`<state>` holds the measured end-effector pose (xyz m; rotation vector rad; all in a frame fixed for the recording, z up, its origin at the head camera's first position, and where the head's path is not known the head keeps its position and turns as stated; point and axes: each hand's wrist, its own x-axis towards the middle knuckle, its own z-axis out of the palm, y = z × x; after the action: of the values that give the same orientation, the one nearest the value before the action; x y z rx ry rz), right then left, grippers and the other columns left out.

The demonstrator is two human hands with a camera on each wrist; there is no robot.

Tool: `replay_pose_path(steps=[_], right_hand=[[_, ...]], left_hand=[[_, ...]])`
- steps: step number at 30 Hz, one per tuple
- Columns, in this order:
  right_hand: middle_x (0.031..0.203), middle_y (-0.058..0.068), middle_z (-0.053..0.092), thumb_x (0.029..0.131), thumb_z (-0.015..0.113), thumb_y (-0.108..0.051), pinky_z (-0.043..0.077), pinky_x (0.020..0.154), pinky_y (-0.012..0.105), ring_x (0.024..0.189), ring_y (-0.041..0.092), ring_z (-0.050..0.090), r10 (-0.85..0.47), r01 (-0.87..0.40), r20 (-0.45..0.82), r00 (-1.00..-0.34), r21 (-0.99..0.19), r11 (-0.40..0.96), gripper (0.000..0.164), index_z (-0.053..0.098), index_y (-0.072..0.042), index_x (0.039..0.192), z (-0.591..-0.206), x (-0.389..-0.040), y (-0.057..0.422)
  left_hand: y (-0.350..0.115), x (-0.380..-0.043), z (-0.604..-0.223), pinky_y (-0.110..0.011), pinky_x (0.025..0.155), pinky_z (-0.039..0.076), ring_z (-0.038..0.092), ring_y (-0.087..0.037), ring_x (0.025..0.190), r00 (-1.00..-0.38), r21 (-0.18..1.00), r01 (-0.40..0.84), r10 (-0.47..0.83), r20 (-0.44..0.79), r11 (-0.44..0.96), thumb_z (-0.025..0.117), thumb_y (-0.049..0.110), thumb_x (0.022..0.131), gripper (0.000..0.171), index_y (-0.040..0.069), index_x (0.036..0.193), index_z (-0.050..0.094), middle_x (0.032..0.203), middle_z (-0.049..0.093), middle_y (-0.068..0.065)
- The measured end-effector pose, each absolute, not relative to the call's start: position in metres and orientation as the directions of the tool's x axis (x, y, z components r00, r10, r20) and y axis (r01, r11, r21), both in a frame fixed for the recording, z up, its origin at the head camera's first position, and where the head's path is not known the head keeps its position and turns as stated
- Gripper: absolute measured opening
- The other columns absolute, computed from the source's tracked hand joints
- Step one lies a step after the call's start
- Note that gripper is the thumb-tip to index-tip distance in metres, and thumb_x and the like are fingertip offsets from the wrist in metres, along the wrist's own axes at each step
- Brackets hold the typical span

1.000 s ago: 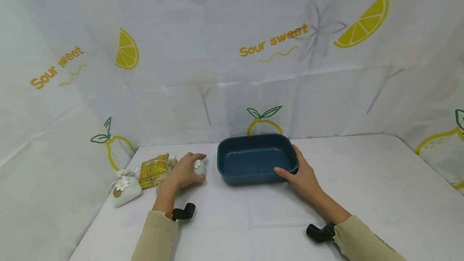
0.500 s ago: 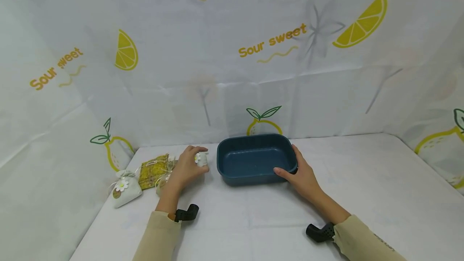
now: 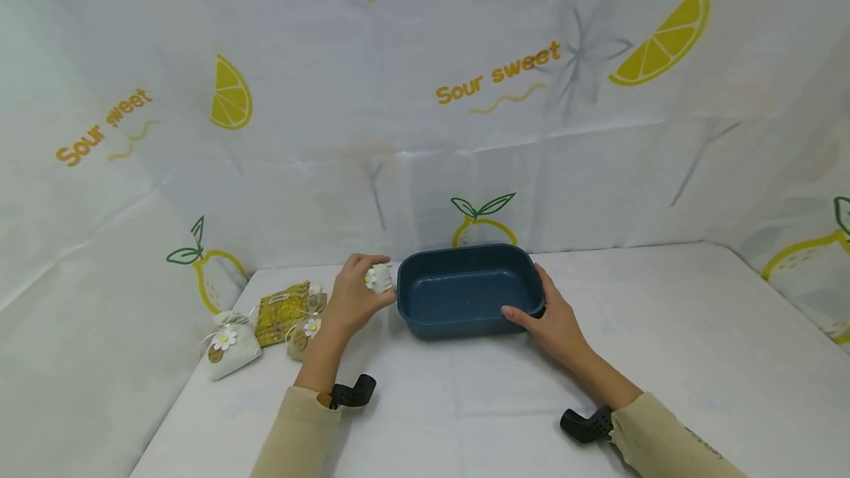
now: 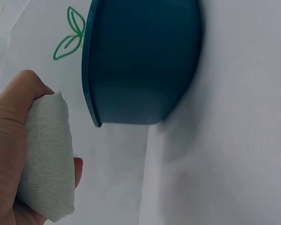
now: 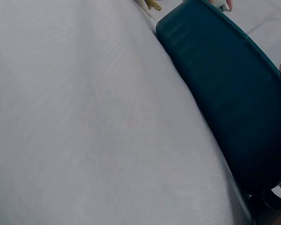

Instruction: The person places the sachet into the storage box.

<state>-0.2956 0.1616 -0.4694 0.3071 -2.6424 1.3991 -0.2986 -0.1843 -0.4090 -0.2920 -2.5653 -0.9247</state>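
A: What are we seeing change?

B: Our left hand (image 3: 352, 301) is rising and is coming nearer to the blue tub (image 3: 468, 331). Its thumb and fingers are holding the small white bag (image 3: 379, 279), so they are standing only as wide as the bag.

A: Is the bag touching the tub?

B: No, in the left wrist view a gap is showing. The tub is standing just beyond our left fingertips.

A: And our right hand (image 3: 561, 327)?

B: It is not changing. It is gripping the tub's right end, with the thumb over the near rim.

A: What is lying behind the left fingers?

B: The beige bag (image 3: 298, 338) is now showing more fully. Farther left of these fingers, the yellow pouch (image 3: 282, 313) and another white bag (image 3: 232, 354) are staying.

A: What is this meaning for our work?

B: We are judging that the picking is finished and the carrying is going on, with the bag being outside the tub.
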Motion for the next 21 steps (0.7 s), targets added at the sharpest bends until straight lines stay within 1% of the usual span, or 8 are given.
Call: replay_pose_path(steps=[5, 10, 12, 17, 21], right_hand=[[0.169, 0.021, 0.018, 0.09, 0.073, -0.046, 0.027, 0.118, 0.068, 0.154, 0.046, 0.021, -0.113, -0.234, 0.206, -0.972, -0.808, 0.541, 0.104, 0.009, -0.012, 0.164, -0.468, -0.295, 0.161], [0.168, 0.022, 0.018, 0.09, 0.073, -0.046, 0.027, 0.118, 0.068, 0.154, 0.046, 0.021, -0.114, -0.234, 0.205, -0.972, -0.807, 0.542, 0.104, 0.009, -0.011, 0.164, -0.466, -0.294, 0.161], [0.168, 0.022, 0.018, 0.09, 0.073, -0.045, 0.027, 0.118, 0.068, 0.154, 0.046, 0.021, -0.112, -0.233, 0.205, -0.972, -0.81, 0.539, 0.104, 0.009, -0.011, 0.164, -0.466, -0.294, 0.162], [0.169, 0.02, 0.018, 0.089, 0.074, -0.045, 0.026, 0.12, 0.067, 0.154, 0.045, 0.021, -0.106, -0.232, 0.208, -0.972, -0.814, 0.532, 0.104, 0.01, -0.011, 0.164, -0.469, -0.295, 0.162], [0.169, 0.02, 0.018, 0.088, 0.074, -0.046, 0.025, 0.12, 0.066, 0.155, 0.044, 0.021, -0.106, -0.231, 0.206, -0.973, -0.815, 0.532, 0.104, 0.011, -0.011, 0.164, -0.472, -0.296, 0.162]], left_hand=[[-0.172, -0.301, -0.406, -0.05, 0.095, 0.056, 0.062, -0.033, 0.116, -0.88, 0.558, 0.354, 0.066, 0.469, 0.751, 0.083, 0.016, 0.08, 0.051, 0.013, 0.128, 0.066, 0.126, 0.059, -0.013], [-0.158, -0.307, -0.403, -0.049, 0.094, 0.056, 0.062, -0.031, 0.115, -0.879, 0.564, 0.368, 0.077, 0.471, 0.74, 0.082, 0.018, 0.081, 0.05, 0.014, 0.129, 0.066, 0.127, 0.058, -0.013], [-0.152, -0.309, -0.402, -0.047, 0.092, 0.056, 0.062, -0.03, 0.112, -0.88, 0.568, 0.373, 0.086, 0.466, 0.733, 0.081, 0.018, 0.082, 0.05, 0.014, 0.129, 0.066, 0.126, 0.058, -0.012], [-0.135, -0.316, -0.399, -0.043, 0.085, 0.056, 0.062, -0.026, 0.099, -0.89, 0.571, 0.378, 0.116, 0.441, 0.729, 0.08, 0.019, 0.082, 0.05, 0.016, 0.129, 0.065, 0.125, 0.058, -0.01], [-0.122, -0.321, -0.399, -0.042, 0.084, 0.056, 0.062, -0.024, 0.098, -0.896, 0.555, 0.372, 0.132, 0.423, 0.744, 0.08, 0.021, 0.083, 0.05, 0.017, 0.13, 0.064, 0.127, 0.057, -0.009]])
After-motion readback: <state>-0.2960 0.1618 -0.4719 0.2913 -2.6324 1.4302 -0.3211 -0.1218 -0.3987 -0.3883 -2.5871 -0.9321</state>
